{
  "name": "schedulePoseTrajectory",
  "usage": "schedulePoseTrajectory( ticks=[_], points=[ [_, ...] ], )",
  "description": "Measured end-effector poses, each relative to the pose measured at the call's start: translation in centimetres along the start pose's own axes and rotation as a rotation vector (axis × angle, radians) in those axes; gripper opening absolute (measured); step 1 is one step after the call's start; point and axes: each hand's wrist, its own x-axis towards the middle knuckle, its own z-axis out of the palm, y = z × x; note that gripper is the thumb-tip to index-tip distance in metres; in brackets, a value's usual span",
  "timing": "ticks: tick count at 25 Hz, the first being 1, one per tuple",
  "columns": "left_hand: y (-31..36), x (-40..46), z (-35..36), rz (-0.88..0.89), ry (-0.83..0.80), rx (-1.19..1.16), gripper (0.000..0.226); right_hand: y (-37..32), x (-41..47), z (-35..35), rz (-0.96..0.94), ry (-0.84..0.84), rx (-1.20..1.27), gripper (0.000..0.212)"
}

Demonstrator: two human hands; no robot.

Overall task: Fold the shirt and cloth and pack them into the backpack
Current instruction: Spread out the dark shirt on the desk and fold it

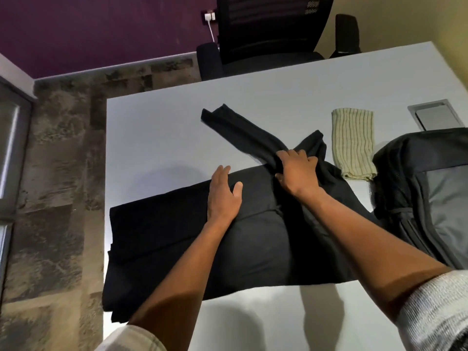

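Head view, looking down on a white table [157, 127]. Black shirt [253, 244] spread across the near half, body laid flat, its left edge hanging past the table's left side. One sleeve [235, 127] stretched out diagonally toward the far left, lying on the tabletop. Left hand [224, 196] palm-down on the shirt body near its far edge, fingers extended and slightly spread, pressing flat, gripping nothing. Right hand [297, 171] at the base of the sleeve, fingers curled into bunched black fabric there, pinching the shirt. Both forearms bare, light sleeves pushed up near the elbows. Striped cloth [354, 143], beige with darker lines, already folded into a narrow rectangle, lying just right of the shirt's upper part, apart from both hands. Backpack [425, 198], dark with a grey panel, lying on the table's right side, near the cloth; the shirt's right edge reaches its base. Black office chair [266, 34] beyond the far edge. Grey cable hatch [435, 115] set into the tabletop, far right.
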Motion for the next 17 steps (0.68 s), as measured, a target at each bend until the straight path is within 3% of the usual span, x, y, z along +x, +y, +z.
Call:
schedulePoseTrajectory(
  ticks=[8,14,17],
  points=[
    [1.6,11.2,-0.2,0.002,0.045,0.059,0.061,0.2,1.5,1.1,-0.063,0.137,0.127,0.041],
    [2.9,15.8,-0.9,0.037,0.100,0.263,0.072,-0.9,5.6,0.7,0.005,0.075,0.226,0.040],
    [2.2,18.5,-1.7,0.090,0.105,0.421,0.052,-0.5,6.0,0.9,0.039,0.047,0.164,0.043]
  ],
)
